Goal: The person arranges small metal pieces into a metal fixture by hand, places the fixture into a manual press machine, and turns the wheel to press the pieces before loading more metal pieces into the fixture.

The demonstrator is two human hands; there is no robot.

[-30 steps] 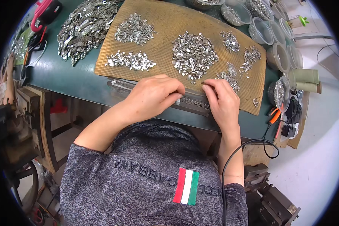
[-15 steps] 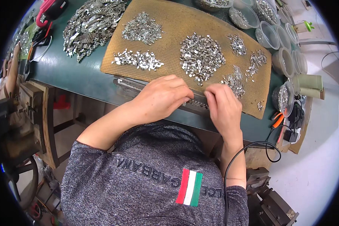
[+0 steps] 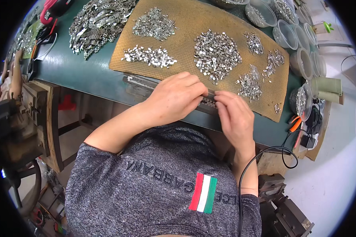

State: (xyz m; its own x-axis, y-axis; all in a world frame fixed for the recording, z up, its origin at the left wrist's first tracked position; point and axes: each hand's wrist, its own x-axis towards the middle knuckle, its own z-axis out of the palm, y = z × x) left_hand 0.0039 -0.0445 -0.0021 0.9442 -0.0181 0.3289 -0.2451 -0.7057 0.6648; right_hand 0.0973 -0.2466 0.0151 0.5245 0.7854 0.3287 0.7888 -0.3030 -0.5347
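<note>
A long dark metal fixture bar (image 3: 137, 83) lies along the table's front edge, partly covered by my hands. Small metal links (image 3: 209, 104) sit in a row on it, between my fingertips. My left hand (image 3: 177, 97) rests over the bar with its fingers bent and pinched together at the row. From the right, my right hand (image 3: 237, 116) reaches to the same spot, thumb and fingers drawn together. Whatever tiny part either pinch holds is hidden by the fingers. Just beyond, a tan textured mat (image 3: 178, 79) carries loose metal pieces, with a pile of small shiny blocks (image 3: 217, 55) nearest the hands.
Finished-looking metal link strips (image 3: 101, 25) are heaped at the back left. Clear plastic tubs (image 3: 300, 63) of parts line the right side. Orange-handled pliers (image 3: 295, 124) lie at the table's right edge. A black cable (image 3: 241, 185) hangs beside my right arm.
My right fingers have stretched leftward over the bar, closer to my left fingertips. My left hand stays at the row, its fingers shifted slightly. The whole view has moved a little.
</note>
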